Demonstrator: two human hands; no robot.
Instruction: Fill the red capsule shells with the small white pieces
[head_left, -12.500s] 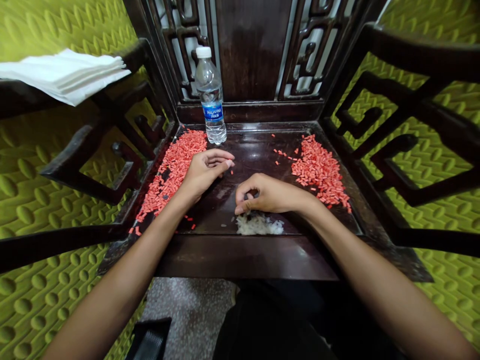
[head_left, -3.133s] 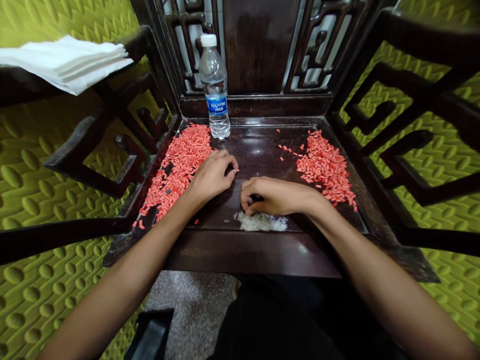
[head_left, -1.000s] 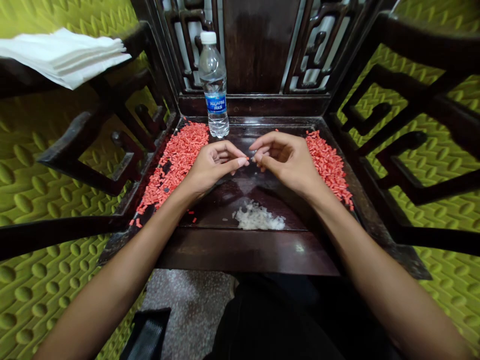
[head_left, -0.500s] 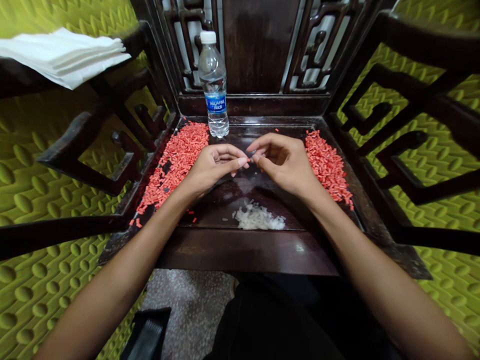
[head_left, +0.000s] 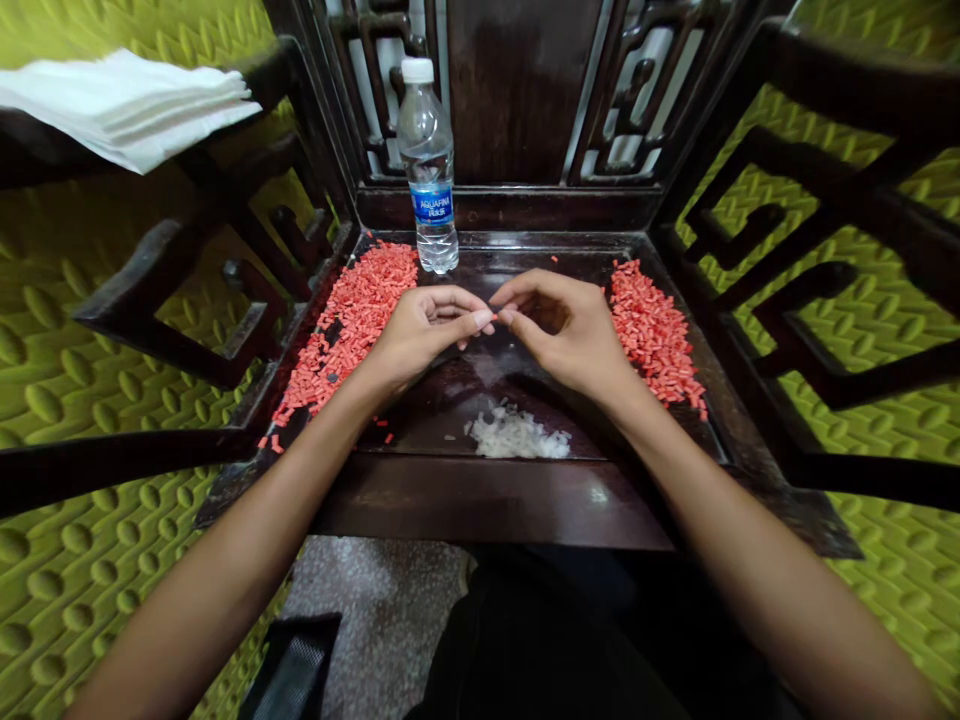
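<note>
Over the middle of the dark wooden seat [head_left: 450, 400], my left hand [head_left: 427, 335] pinches a small red tube-like piece [head_left: 495, 317] between thumb and fingertips. My right hand [head_left: 566, 325] meets it from the other side, its thumb and index fingertip closed in at the same piece. Most of the piece is hidden by the fingertips. A large heap of similar red pieces [head_left: 360, 300] lies beyond my left wrist. Another red heap [head_left: 656, 335] is to the right of my right hand. Nearer to me sits a small pile of whitish translucent bits [head_left: 517, 432].
A capped water bottle [head_left: 431, 165] stands upright at the back, beside the left heap. Folded white paper napkins [head_left: 142, 115] rest on the left armrest. Dark wooden lattice armrests [head_left: 795, 250] flank the seat. A black mesh object [head_left: 292, 665] is low at left.
Red now shows between the fingertips, where a small dark or clear bit showed before. Both hands stay in nearly the same place, with the right fingertips slightly closer to the left.
</note>
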